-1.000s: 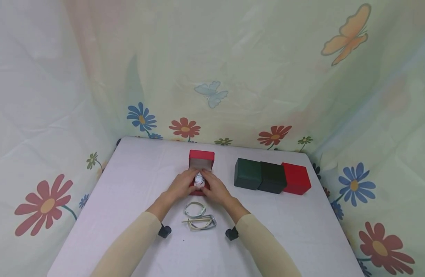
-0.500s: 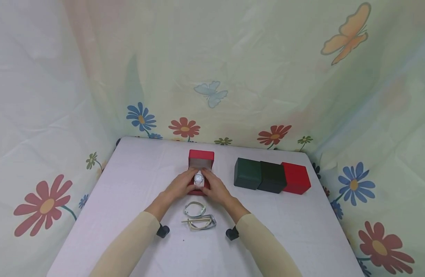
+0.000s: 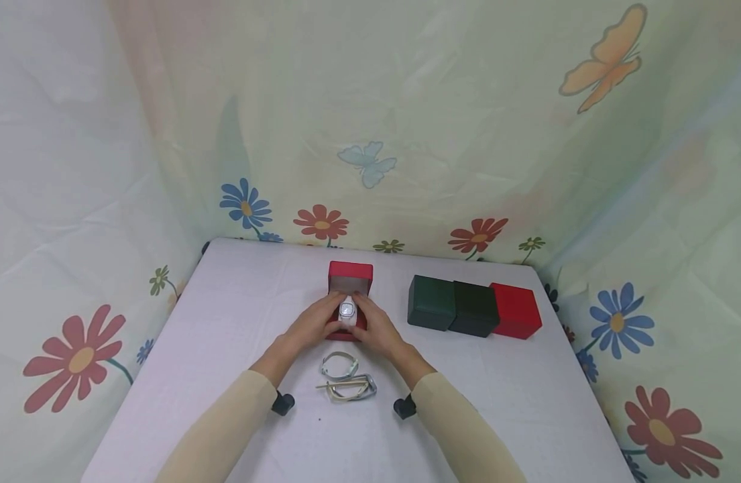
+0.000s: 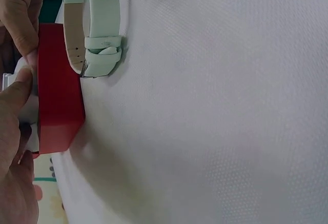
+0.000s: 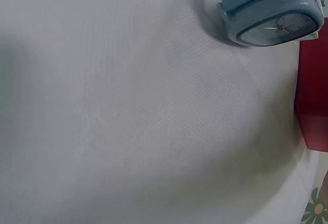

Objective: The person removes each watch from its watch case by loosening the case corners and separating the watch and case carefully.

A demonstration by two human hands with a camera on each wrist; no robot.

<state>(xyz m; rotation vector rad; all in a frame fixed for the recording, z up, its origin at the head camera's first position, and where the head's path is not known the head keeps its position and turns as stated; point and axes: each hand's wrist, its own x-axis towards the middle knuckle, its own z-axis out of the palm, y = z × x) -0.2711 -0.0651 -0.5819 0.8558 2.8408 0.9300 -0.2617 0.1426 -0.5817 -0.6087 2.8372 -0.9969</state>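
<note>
A white watch (image 3: 347, 310) sits in the open red watch box (image 3: 350, 270), whose lid stands up at the back. My left hand (image 3: 312, 323) grips the watch from the left, its thumb at the near end in the left wrist view. My right hand (image 3: 376, 327) holds it from the right, thumb opposite the left one. Fingers cover the sides of the watch and much of the box interior. Just in front of the box lie a mint-green watch (image 4: 105, 39), a blue-grey watch (image 5: 277, 21) and a cream-strapped watch (image 3: 346, 397).
To the right of the hands, a dark green box (image 3: 432, 303), a blackish box (image 3: 475, 310) and another red box (image 3: 516, 312) stand in a row. A white cloth covers the table (image 3: 237, 295). Flowered curtain (image 3: 370, 100) encloses the back and sides.
Both hands stay around the watch in the box. The watch shifts only slightly between the fingers; the boxes and the other watches keep their places.
</note>
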